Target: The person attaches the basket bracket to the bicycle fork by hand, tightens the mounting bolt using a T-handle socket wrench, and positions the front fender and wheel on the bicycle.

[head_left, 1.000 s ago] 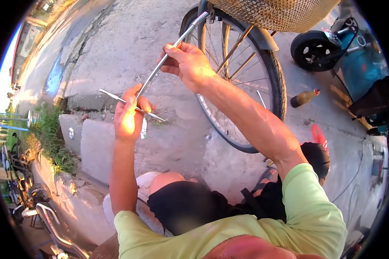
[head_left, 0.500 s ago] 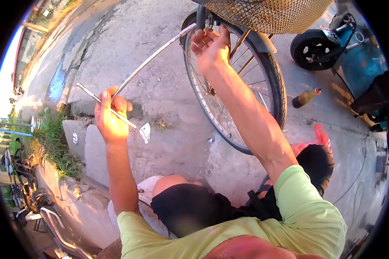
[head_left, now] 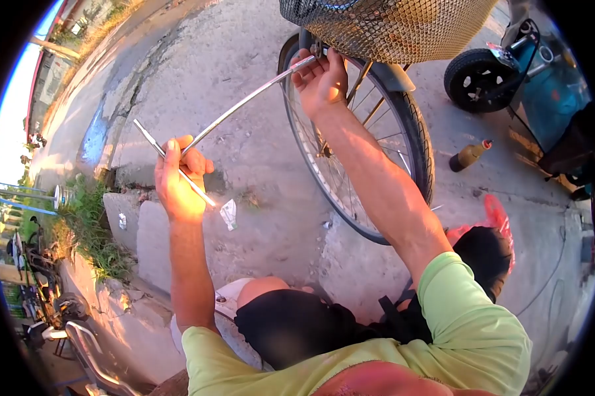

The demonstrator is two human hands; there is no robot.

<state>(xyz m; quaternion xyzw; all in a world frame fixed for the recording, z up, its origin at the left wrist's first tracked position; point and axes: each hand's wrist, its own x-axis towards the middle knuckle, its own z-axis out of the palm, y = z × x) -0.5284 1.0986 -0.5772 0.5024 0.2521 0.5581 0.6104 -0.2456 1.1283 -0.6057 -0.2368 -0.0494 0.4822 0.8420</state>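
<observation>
My left hand [head_left: 181, 181] is closed around the crossbar end of a long metal T-shaped wrench [head_left: 245, 100]. The short bar sticks out on both sides of my fingers. The wrench's far end reaches up to the fork area of a bicycle, at the top of its wheel [head_left: 421, 142]. My right hand [head_left: 320, 79] is at that end, fingers curled beside the wrench tip under the wire basket [head_left: 403, 30]. Whether those fingers grip the tip or a part of the bicycle, I cannot make out.
A bottle of dark liquid [head_left: 470, 156] stands right of the wheel. Behind it is a teal vehicle [head_left: 551, 92] with a small black wheel [head_left: 475, 80]. A red plastic bag [head_left: 499, 218] lies by my knee. Grass [head_left: 99, 234] grows at the left.
My right hand has gone from the wrench's shaft up to the bicycle below the basket. My left hand has shifted left and down with the crossbar, then slightly back right.
</observation>
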